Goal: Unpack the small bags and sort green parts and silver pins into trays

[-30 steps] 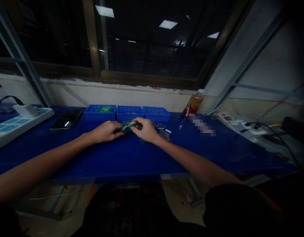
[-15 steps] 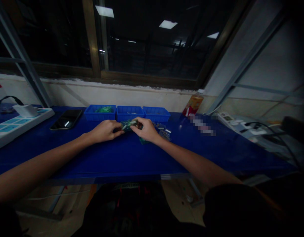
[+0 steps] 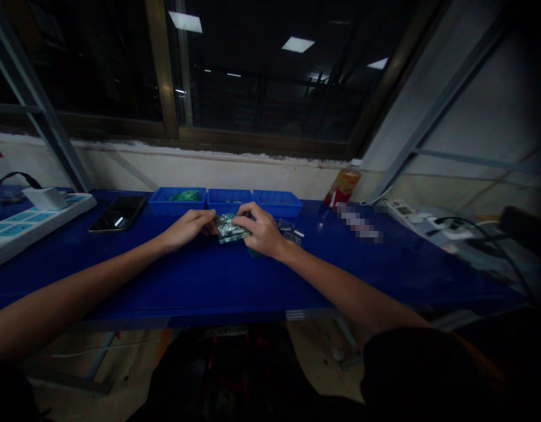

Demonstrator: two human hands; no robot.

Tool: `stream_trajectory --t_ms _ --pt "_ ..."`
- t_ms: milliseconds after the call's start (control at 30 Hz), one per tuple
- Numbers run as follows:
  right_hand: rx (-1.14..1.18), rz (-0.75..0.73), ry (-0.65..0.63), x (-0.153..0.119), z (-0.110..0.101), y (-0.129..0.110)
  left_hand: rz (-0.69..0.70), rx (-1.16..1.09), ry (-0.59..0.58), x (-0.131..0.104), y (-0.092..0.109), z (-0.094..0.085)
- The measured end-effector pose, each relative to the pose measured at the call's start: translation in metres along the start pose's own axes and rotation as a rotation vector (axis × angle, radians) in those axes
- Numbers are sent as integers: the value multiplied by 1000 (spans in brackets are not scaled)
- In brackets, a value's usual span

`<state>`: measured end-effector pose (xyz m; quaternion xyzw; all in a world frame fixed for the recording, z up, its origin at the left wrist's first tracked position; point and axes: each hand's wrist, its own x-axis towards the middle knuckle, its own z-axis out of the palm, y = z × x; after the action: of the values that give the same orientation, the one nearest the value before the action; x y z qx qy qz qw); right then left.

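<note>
Left hand (image 3: 189, 227) and right hand (image 3: 265, 233) both gripping clear plastic bag (image 3: 230, 230); contents blurred; middle blue bin (image 3: 228, 200) behind.

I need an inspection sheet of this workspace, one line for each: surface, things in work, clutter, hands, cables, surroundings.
Surface: blue tabletop, smooth and shiny.
Things in work: shiny clear packet, contents too small to identify; small packets beyond the right wrist; three blue bins behind, green material in the leftmost.
Clutter: phone; drink bottle.
Hands: right hand holds the packet; left hand at its left edge, grip unclear.
Cables: black cable by the white power strip; another black cable at far right.
Surroundings: dark window with light panels showing; pale wall below.
</note>
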<state>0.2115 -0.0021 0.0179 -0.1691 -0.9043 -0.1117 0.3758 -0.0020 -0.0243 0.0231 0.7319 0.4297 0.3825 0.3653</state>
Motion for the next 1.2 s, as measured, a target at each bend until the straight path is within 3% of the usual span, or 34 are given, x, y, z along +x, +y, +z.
stream_trajectory --t_ms 367,700,1200 --pt "-68 1 -45 -1 2 4 39 -77 18 -2 5 0" --pt "-151 -158 -13 1 0 0 -5 19 1 -1 4 -1" --pt "-124 -109 -5 -1 1 4 -17 -96 -34 -3 4 -1"
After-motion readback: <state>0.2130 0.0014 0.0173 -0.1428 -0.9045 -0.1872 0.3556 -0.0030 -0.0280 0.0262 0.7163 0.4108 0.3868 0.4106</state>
